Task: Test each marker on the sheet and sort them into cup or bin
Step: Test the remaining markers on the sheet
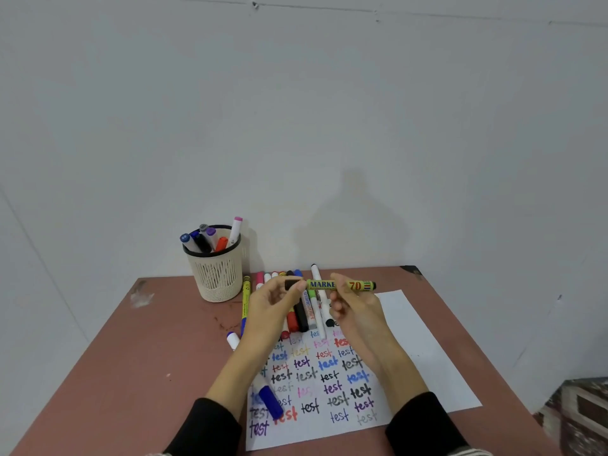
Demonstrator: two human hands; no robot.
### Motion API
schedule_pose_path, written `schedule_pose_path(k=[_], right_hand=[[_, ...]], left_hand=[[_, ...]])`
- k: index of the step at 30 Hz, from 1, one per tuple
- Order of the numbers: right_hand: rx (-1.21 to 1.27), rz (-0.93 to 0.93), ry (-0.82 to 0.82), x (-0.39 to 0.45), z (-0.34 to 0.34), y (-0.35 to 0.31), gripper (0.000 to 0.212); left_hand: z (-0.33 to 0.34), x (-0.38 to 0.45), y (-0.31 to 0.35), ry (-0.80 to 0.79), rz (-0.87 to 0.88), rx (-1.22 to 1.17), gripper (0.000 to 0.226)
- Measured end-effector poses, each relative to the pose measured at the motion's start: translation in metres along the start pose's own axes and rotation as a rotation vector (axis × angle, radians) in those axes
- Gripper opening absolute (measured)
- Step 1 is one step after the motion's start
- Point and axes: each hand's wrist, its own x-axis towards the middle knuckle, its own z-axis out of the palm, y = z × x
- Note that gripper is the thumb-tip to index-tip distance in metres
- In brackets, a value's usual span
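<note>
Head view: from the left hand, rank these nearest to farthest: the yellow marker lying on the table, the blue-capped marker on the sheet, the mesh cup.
Measured from the left hand:
1. Yellow marker, lying just to its left on the table.
2. Mesh cup, farther left, at the back by the wall.
3. Blue-capped marker, toward the person, on the sheet's left edge.

A single head-worn wide-angle camera looks forward and slightly down from above the near edge of the reddish-brown tabletop (158,340), facing the pale grey wall (296,110) at twelve o'clock. The wall fills the upper half of the view; the table sits low in it. Both black-sleeved forearms enter from six o'clock, close to the lens. The cream slotted plastic cup (215,274) stands farther off at eleven o'clock against the wall.
</note>
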Motion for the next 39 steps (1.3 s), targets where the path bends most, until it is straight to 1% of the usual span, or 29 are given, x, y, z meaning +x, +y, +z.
schedule_pose_path(k=[2,4,5,7,8,9,10,11,13,15,16,18,20,25,27,29,30,31,33,35,36,37,39], right_hand=[[0.016,-0.039,0.037,0.001,-0.003,0.001,0.023],[-0.065,-0.088,0.12,0.002,-0.006,0.003,0.025],[-0.189,-0.117,0.174,0.003,-0.008,0.005,0.026],[-0.589,-0.186,0.237,0.002,-0.007,0.011,0.026],[-0.795,-0.231,0.218,0.001,-0.008,0.016,0.023],[-0.957,-0.283,0.166,-0.001,-0.008,0.021,0.023],[-1.073,-0.335,0.092,-0.001,-0.01,0.026,0.024],[-1.154,-0.364,0.021,0.0,-0.01,0.031,0.026],[-1.258,-0.343,-0.07,0.003,-0.015,0.037,0.031],[-1.33,-0.306,-0.105,0.006,-0.019,0.04,0.038],[-1.361,-0.283,-0.111,0.007,-0.019,0.04,0.041],[-1.401,-0.253,-0.118,0.006,-0.017,0.04,0.043],[-1.411,-0.245,-0.111,0.005,-0.015,0.039,0.044],[-1.396,-0.244,-0.104,0.004,-0.015,0.038,0.043],[-1.387,-0.245,-0.105,0.005,-0.014,0.038,0.042],[-1.377,-0.239,-0.103,0.005,-0.015,0.038,0.042],[-1.378,-0.239,-0.101,0.006,-0.014,0.038,0.042],[-1.384,-0.24,-0.101,0.005,-0.016,0.038,0.042],[-1.396,-0.239,-0.102,0.006,-0.016,0.038,0.042],[-1.402,-0.238,-0.107,0.006,-0.015,0.037,0.042],[-1.407,-0.238,-0.11,0.006,-0.015,0.037,0.042],[-1.411,-0.236,-0.112,0.006,-0.015,0.037,0.042],[-1.408,-0.238,-0.115,0.006,-0.015,0.036,0.042]], left_hand=[[-0.004,0.0,0.003,0.078,-0.037,-0.076,0.021],[-0.012,0.001,0.008,0.173,-0.028,-0.075,0.018],[-0.016,0.002,0.011,0.213,0.0,-0.031,0.015],[-0.022,0.003,0.018,0.273,0.087,0.074,0.013],[-0.024,0.003,0.023,0.307,0.143,0.109,0.012],[-0.026,0.001,0.029,0.358,0.209,0.144,0.011],[-0.028,0.0,0.036,0.415,0.282,0.18,0.011],[-0.033,-0.002,0.045,0.477,0.357,0.213,0.013],[-0.045,0.003,0.057,0.599,0.472,0.303,0.014],[-0.063,0.013,0.07,0.721,0.537,0.521,0.015],[-0.071,0.02,0.076,0.752,0.539,0.625,0.016],[-0.084,0.035,0.087,0.757,0.497,0.761,0.022],[-0.091,0.052,0.092,0.7,0.426,0.876,0.027],[-0.096,0.086,0.084,0.429,0.149,1.206,0.041],[-0.091,0.09,0.082,0.322,0.032,1.374,0.04],[-0.085,0.088,0.078,0.206,-0.03,1.496,0.035],[-0.083,0.086,0.074,0.177,-0.029,1.519,0.034],[-0.081,0.082,0.069,0.182,-0.003,1.504,0.034],[-0.075,0.069,0.057,0.307,0.145,1.372,0.037],[-0.065,0.051,0.043,0.446,0.342,1.233,0.032],[-0.059,0.041,0.036,0.474,0.404,1.182,0.029],[-0.053,0.031,0.028,0.471,0.437,1.139,0.026],[-0.042,0.014,0.011,0.412,0.422,1.07,0.022]])
